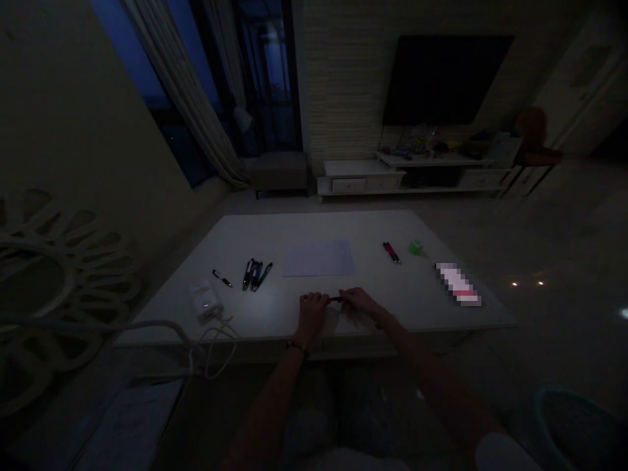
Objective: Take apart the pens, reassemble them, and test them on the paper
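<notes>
Between my two hands is a slim dark pen, held level just above the near edge of the white table. My left hand has its fingers closed round the left end. My right hand pinches the right end. Beyond the hands lies a sheet of white paper. To the left is a group of several pens, with a single pen farther left. Two red and black pens lie right of the paper. The dim light hides the held pen's details.
A white charger block with a cable sits at the table's left edge. A small green object and a phone with a blurred screen lie on the right. A basin stands on the floor at lower right.
</notes>
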`<move>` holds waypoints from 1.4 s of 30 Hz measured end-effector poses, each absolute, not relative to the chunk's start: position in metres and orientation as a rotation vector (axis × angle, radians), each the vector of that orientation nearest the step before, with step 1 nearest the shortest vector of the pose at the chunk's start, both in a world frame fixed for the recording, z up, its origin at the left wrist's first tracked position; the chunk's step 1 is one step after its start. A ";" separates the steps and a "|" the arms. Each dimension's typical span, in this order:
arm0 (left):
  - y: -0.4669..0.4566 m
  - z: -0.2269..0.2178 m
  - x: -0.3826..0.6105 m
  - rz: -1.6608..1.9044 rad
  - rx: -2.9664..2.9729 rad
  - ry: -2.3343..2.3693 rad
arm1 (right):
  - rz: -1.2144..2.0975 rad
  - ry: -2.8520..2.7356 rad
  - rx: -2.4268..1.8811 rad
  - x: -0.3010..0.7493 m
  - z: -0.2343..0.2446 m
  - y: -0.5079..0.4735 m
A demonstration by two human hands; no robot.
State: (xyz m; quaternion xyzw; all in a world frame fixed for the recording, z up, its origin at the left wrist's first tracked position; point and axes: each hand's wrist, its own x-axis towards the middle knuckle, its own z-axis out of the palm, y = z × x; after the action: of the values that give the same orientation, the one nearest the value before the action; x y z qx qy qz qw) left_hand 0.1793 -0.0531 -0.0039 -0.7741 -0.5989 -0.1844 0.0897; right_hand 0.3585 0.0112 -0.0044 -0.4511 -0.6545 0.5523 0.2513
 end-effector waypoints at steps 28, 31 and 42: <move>-0.055 -0.004 0.180 -0.611 -2.294 -1.747 | 1.527 -1.715 -1.288 0.357 0.000 0.014; -0.055 -0.004 0.181 -0.607 -2.274 -1.770 | 1.445 -1.699 -1.251 0.357 -0.001 0.013; -0.055 -0.002 0.181 -0.614 -2.308 -1.768 | 1.482 -1.675 -1.271 0.352 -0.009 0.012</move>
State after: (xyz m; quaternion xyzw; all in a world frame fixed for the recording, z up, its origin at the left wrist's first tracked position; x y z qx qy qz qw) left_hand 0.1805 -0.0552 -0.0021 -0.7739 -0.5929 -0.2059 0.0850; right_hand 0.3521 0.0115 -0.0085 -0.4743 -0.6248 0.5528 0.2810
